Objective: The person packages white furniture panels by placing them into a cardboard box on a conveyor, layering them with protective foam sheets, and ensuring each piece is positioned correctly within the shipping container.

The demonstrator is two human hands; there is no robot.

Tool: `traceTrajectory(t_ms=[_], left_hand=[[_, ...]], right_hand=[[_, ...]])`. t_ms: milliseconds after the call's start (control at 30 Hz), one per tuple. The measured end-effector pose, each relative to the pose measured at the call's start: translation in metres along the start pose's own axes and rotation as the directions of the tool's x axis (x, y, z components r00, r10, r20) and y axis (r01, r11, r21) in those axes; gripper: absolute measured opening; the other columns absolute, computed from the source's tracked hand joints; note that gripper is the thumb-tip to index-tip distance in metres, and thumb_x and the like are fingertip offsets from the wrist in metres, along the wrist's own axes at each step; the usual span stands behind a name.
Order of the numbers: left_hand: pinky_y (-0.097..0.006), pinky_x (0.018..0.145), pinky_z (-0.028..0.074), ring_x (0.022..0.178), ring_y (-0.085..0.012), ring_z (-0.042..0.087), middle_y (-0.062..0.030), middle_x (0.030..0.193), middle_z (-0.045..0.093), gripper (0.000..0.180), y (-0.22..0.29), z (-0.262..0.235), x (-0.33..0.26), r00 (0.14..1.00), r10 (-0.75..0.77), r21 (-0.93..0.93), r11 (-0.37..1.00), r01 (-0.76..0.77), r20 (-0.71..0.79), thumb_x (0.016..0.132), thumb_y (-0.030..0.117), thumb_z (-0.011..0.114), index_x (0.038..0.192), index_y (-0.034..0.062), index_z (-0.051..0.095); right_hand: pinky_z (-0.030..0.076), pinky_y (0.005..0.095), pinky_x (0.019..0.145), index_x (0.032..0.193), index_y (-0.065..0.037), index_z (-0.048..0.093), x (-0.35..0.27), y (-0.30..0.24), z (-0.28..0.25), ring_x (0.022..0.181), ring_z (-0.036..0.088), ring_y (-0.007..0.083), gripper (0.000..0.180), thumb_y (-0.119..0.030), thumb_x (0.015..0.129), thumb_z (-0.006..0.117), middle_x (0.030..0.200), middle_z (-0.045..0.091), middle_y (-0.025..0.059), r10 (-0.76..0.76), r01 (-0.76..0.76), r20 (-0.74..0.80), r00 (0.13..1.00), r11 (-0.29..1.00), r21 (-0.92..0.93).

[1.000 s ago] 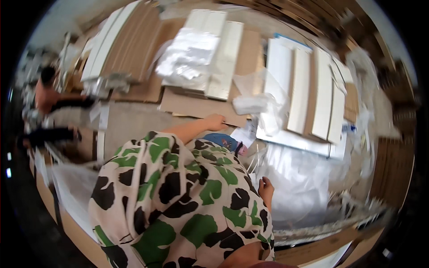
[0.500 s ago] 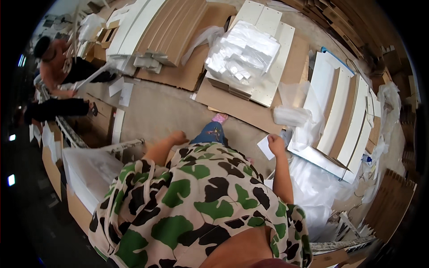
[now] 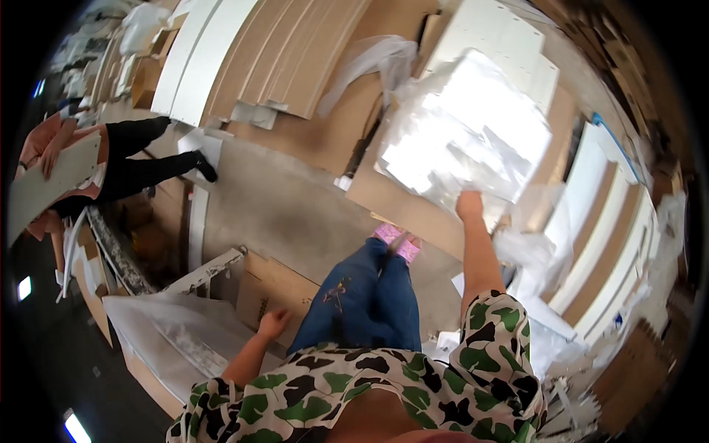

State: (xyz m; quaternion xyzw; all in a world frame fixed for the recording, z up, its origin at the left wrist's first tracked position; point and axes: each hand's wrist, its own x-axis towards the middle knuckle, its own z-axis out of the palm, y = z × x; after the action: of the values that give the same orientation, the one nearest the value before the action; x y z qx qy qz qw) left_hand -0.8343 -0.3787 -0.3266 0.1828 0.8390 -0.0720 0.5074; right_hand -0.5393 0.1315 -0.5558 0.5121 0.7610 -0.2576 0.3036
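"Since the earlier frame, the right hand (image 3: 470,205) is moving forward, reaching the near edge of the plastic-wrapped bundle (image 3: 465,125) lying on white panels (image 3: 489,38)."

"Is it gripping?"

"I cannot tell; its fingers are blurring there. The left hand (image 3: 275,323) is hanging half open, apparently empty, perhaps balancing the lean."

"Why is cardboard (image 3: 405,203) lying underneath?"

"Likely it is shielding those panels from the floor (image 3: 273,192)."

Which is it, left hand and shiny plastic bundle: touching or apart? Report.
Apart: the head view shows floor between the left hand and shiny plastic bundle.
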Motion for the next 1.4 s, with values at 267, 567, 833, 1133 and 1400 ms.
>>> traceTrajectory(t_ms=[267, 567, 833, 1133, 1400], left_hand=[[-0.038, 0.075, 0.046, 0.082, -0.0316, 0.060, -0.0147, 0.088, 0.063, 0.036, -0.041, 0.043, -0.050, 0.967, -0.213, 0.038, 0.977, 0.209, 0.141, 0.078, 0.040, 0.058, 0.097, 0.0106, 0.064], [-0.036, 0.070, 0.047, 0.080, -0.0295, 0.060, -0.0152, 0.088, 0.063, 0.031, 0.075, 0.004, -0.051, 0.981, 0.187, -0.267, 0.943, -0.196, -0.058, 0.081, 0.034, 0.056, 0.099, 0.0092, 0.062], [-0.036, 0.062, 0.047, 0.066, -0.0233, 0.062, -0.0125, 0.070, 0.063, 0.026, 0.063, -0.149, 0.083, 0.840, 0.213, -0.317, 0.857, -0.406, -0.499, 0.078, 0.029, 0.058, 0.078, 0.0042, 0.064], [-0.044, 0.076, 0.045, 0.089, -0.0376, 0.054, -0.0224, 0.098, 0.057, 0.034, 0.096, -0.472, 0.265, 0.156, 0.281, 0.174, 0.856, -0.486, -0.947, 0.079, 0.025, 0.057, 0.098, -0.0027, 0.052], [-0.045, 0.081, 0.042, 0.098, -0.0371, 0.049, -0.0221, 0.103, 0.053, 0.034, 0.110, -0.515, 0.285, 0.607, 0.422, 0.018, 0.830, -0.557, -0.673, 0.075, 0.024, 0.060, 0.093, -0.0039, 0.057]], right_hand=[[0.033, 0.0397, 0.098, 0.128, -0.001, 0.036, 0.074, 0.053, 0.048, 0.115, 0.041, 0.0333, 0.052, -0.015, 0.079, 0.048, 0.127, 0.042, 0.0188, -0.122, 0.084, -0.319, 0.940, 0.988, -0.130], [0.045, 0.0422, 0.084, 0.101, 0.004, 0.050, -0.108, 0.010, -0.054, 0.096, 0.056, 0.0371, 0.052, -0.028, 0.062, 0.059, 0.101, 0.058, 0.0241, 0.151, -0.152, -0.037, 0.988, 0.988, -0.029], [0.047, 0.0336, 0.064, 0.099, 0.001, 0.049, -0.227, 0.019, -0.052, 0.073, 0.059, 0.0253, 0.035, -0.011, 0.068, 0.057, 0.081, 0.058, 0.0105, 0.047, 0.057, -0.085, 0.995, 0.424, 0.904], [0.052, 0.0343, 0.072, 0.110, 0.001, 0.044, -0.196, -0.324, -0.187, 0.086, 0.060, 0.0224, 0.037, -0.020, 0.083, 0.058, 0.101, 0.058, 0.0131, -0.210, 0.010, -0.030, 0.977, -0.095, 0.995], [0.046, 0.0279, 0.055, 0.096, -0.008, 0.051, -0.071, -0.574, -0.233, 0.066, 0.054, 0.0121, 0.027, -0.030, 0.082, 0.059, 0.076, 0.055, 0.0012, -0.327, 0.087, -0.071, 0.942, 0.035, 0.996]])
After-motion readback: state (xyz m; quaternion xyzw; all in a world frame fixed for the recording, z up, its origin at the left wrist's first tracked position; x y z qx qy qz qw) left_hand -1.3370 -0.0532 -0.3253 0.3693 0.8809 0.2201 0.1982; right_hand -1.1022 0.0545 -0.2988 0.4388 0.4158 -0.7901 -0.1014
